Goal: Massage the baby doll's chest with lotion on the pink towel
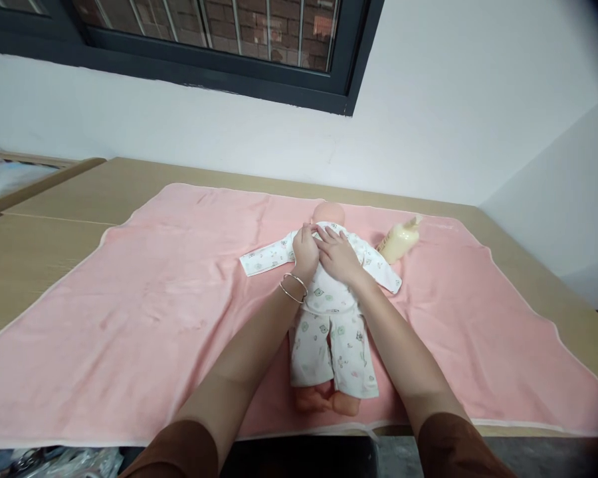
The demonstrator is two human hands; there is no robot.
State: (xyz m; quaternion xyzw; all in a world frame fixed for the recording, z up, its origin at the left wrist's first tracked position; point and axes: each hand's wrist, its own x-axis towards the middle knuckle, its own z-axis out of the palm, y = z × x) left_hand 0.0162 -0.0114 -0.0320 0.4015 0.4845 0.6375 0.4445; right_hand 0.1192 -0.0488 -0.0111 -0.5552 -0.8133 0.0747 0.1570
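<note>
Doll [329, 300], dressed; long axis from far edge of table [54, 232], head end, to near edge. Right hand [337, 255] flat on upper torso, gripping nothing; left hand [305, 253] beside it, grip unclear; equally near.

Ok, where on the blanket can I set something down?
Widest on the blanket between its left edge and the left forearm; another from the bottle to the right edge. Crowded: the doll's shirt, under left hand and right hand.
</note>
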